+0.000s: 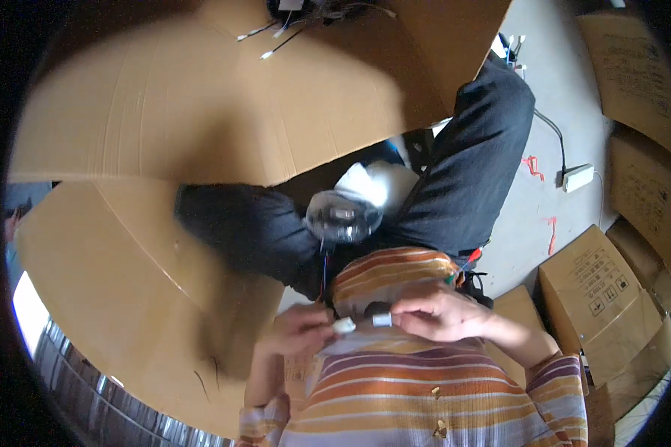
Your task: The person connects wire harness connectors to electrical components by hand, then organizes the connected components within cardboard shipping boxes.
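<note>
In front of my striped shirt, my left hand [294, 329] is closed on a small white plug connector [344, 325]. Facing it across a narrow gap is a second white plug connector [381, 320], pinched in the fingers of my right hand [443, 311]. The two connectors are apart, and motion blurs the left hand somewhat. A round, clear lamp-like part [343, 220] rests between my legs. Thin coloured wires [325, 272] run from it down toward my left hand. Behind that part lies something white and bright [365, 183], its kind unclear.
Large cardboard sheets [142, 112] cover the area ahead and to the left. At the top edge, a dark part with white-tipped wires [276, 43] lies on cardboard. Cardboard boxes [589, 276] line the right side. A white power strip [578, 177] and red scraps [533, 167] lie on the floor.
</note>
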Tool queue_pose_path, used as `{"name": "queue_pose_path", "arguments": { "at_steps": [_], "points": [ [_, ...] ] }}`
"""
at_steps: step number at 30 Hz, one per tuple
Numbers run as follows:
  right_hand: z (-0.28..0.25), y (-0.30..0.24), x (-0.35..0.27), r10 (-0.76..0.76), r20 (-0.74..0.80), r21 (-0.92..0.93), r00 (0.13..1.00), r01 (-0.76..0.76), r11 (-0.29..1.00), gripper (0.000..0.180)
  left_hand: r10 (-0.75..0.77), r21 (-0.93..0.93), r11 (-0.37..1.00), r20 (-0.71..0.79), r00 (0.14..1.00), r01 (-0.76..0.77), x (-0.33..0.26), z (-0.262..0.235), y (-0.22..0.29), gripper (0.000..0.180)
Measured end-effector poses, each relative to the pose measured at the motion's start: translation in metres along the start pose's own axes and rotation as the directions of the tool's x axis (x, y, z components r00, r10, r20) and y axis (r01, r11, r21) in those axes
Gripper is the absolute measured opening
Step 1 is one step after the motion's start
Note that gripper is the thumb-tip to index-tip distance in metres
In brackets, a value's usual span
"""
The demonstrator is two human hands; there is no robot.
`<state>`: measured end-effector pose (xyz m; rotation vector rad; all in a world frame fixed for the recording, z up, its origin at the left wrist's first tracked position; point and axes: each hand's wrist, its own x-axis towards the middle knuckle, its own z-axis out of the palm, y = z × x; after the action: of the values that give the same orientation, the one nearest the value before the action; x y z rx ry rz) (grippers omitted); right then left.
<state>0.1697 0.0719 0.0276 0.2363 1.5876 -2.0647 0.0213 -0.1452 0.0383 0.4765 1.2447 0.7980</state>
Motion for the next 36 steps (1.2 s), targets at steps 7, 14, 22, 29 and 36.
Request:
{"name": "queue_pose_path", "arguments": {
  "at_steps": [7, 14, 22, 29, 36],
  "points": [
    [-0.003, -0.016, 0.010, -0.110, 0.030, -0.037, 0.994, 0.111, 0.993, 0.014, 0.183, -0.089, 0.981, 0.112, 0.977, -0.174, 0.021, -0.005, 0.013, 0.016],
    [-0.001, -0.017, 0.006, -0.100, 0.027, -0.072, 0.995, 0.102, 0.992, 0.009, 0.294, -0.034, 0.956, 0.113, 0.949, -0.292, 0.025, -0.005, 0.021, 0.017],
    [-0.004, -0.024, 0.004, -0.207, -0.042, -0.206, 0.977, 0.195, 0.959, 0.005, 0.302, 0.136, 0.940, 0.088, 0.949, -0.312, 0.029, -0.004, 0.027, 0.013],
    [0.000, -0.025, 0.003, -0.198, -0.035, -0.176, 0.980, 0.189, 0.966, 0.004, 0.368, 0.148, 0.903, 0.214, 0.905, -0.403, 0.037, -0.001, 0.031, 0.014],
    [0.009, -0.008, -0.003, -0.190, -0.060, -0.228, 0.980, 0.172, 0.958, 0.005, 0.322, 0.208, 0.909, 0.201, 0.925, -0.361, 0.039, 0.003, 0.031, 0.013]
  ]
}}
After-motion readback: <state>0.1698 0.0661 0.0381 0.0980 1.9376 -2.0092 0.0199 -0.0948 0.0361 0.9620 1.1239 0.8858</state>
